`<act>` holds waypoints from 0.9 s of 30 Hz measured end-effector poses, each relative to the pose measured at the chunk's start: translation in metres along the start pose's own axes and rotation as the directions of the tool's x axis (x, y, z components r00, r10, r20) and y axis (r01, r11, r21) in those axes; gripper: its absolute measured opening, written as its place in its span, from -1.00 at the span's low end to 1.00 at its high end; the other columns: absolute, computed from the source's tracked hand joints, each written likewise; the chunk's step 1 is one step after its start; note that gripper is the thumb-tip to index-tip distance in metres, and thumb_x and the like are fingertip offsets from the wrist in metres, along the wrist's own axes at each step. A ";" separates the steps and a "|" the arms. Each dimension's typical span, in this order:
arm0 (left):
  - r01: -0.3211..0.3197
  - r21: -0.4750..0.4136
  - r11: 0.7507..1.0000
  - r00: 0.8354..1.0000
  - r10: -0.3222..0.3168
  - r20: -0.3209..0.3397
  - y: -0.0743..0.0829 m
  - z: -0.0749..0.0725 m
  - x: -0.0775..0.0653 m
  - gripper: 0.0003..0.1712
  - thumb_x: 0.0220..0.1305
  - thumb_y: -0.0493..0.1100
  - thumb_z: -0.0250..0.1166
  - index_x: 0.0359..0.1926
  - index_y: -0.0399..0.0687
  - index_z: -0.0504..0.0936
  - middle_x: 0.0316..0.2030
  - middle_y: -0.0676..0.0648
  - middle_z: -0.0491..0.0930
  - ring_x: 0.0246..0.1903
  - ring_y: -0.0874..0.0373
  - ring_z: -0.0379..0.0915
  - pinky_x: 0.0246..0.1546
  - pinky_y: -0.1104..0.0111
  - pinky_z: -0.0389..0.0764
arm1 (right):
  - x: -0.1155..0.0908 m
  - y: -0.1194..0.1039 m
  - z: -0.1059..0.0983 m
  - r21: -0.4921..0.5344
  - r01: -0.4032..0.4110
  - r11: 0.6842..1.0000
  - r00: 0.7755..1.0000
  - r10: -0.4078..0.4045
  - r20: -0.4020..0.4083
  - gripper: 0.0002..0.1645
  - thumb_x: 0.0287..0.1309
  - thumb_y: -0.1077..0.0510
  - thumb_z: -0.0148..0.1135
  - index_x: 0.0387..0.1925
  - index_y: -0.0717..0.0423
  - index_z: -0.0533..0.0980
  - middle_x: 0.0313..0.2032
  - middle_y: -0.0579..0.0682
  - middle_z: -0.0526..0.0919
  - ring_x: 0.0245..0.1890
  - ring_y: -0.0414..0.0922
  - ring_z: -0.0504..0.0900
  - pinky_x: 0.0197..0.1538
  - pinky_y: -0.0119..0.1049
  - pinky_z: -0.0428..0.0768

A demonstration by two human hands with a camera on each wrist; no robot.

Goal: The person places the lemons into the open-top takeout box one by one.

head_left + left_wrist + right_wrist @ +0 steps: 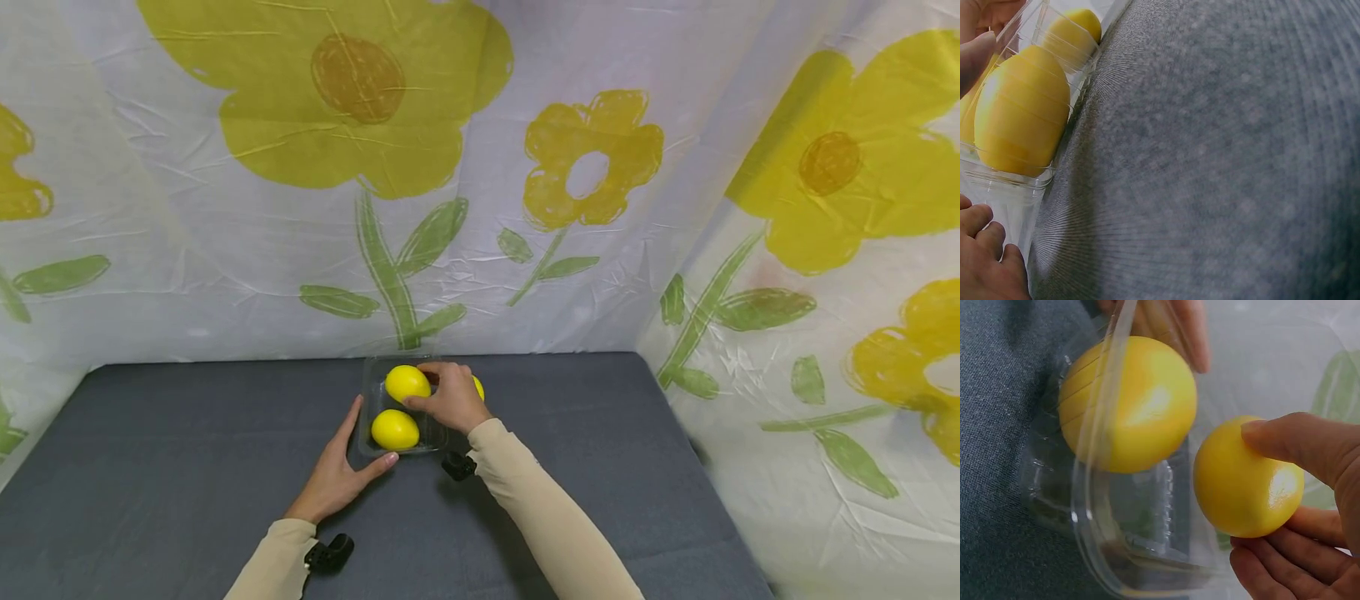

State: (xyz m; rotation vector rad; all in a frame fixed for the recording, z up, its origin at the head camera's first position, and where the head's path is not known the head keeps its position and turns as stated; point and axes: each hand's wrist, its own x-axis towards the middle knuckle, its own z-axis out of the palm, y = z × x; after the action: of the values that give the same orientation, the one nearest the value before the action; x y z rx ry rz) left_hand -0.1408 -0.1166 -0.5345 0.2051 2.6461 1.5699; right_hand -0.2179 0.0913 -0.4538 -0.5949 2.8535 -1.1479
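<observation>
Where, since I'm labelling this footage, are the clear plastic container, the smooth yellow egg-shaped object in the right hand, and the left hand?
Clear plastic container (pixel 1081 519), right wrist view: its rim.
Held yellow egg-shaped object (pixel 1244 484), right wrist view: middle of its side.
Left hand (pixel 338 479), head view: near the thumb's base.

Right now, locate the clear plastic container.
Near the far edge of the dark cloth in the head view, the clear plastic container sits below and left of centre, the left hand at its near-left corner.
</observation>
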 end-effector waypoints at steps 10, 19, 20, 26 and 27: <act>-0.009 -0.016 1.000 1.000 0.009 0.006 -0.002 0.001 0.001 0.28 0.24 0.17 0.44 0.65 0.01 -0.24 0.59 -0.29 -0.18 0.50 -0.39 -0.14 0.35 -0.39 0.04 | 0.008 -0.001 0.013 -0.105 -0.014 0.994 0.998 0.020 0.055 -0.35 0.13 0.01 0.54 0.20 0.21 0.60 0.02 0.06 0.73 -0.04 -0.05 0.70 -0.02 -0.30 0.67; -0.013 -0.030 0.999 1.000 0.013 0.007 -0.006 0.003 0.001 0.27 0.25 0.17 0.44 0.65 0.06 -0.25 0.60 -0.26 -0.18 0.51 -0.38 -0.15 0.34 -0.39 0.05 | 0.012 -0.004 0.015 -0.161 -0.028 0.987 0.993 0.045 0.107 -0.36 0.18 0.00 0.50 0.23 0.18 0.59 0.03 0.05 0.72 -0.02 -0.01 0.65 -0.04 -0.31 0.65; -0.012 -0.031 0.999 1.000 0.012 0.006 -0.005 0.002 0.001 0.27 0.25 0.17 0.44 0.65 0.06 -0.25 0.60 -0.26 -0.18 0.51 -0.38 -0.15 0.34 -0.39 0.05 | 0.013 -0.004 0.015 -0.167 -0.027 0.986 0.993 0.046 0.110 -0.37 0.18 0.00 0.50 0.23 0.18 0.59 0.04 0.05 0.72 -0.01 0.00 0.64 -0.04 -0.30 0.65; -0.013 -0.035 0.999 1.000 0.013 0.006 -0.005 0.002 0.000 0.27 0.25 0.16 0.45 0.65 0.04 -0.24 0.59 -0.27 -0.18 0.51 -0.39 -0.14 0.34 -0.39 0.05 | 0.019 -0.006 0.018 -0.188 -0.025 0.982 0.987 0.053 0.150 -0.42 0.19 0.00 0.49 0.19 0.16 0.62 0.03 0.03 0.72 -0.01 0.00 0.62 -0.02 -0.28 0.63; -0.014 -0.034 0.999 1.000 0.015 0.006 -0.005 0.002 0.000 0.27 0.24 0.16 0.45 0.65 0.04 -0.24 0.59 -0.27 -0.18 0.50 -0.39 -0.14 0.34 -0.39 0.06 | 0.020 -0.006 0.018 -0.187 -0.028 0.982 0.986 0.058 0.157 -0.42 0.19 0.01 0.49 0.19 0.16 0.62 0.03 0.03 0.72 -0.02 -0.01 0.62 -0.02 -0.28 0.63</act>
State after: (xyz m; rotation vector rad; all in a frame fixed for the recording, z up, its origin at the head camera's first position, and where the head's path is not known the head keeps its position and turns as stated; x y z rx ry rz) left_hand -0.1410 -0.1178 -0.5398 0.2275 2.6168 1.6150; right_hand -0.2314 0.0682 -0.4603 -0.5987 2.8345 -0.7944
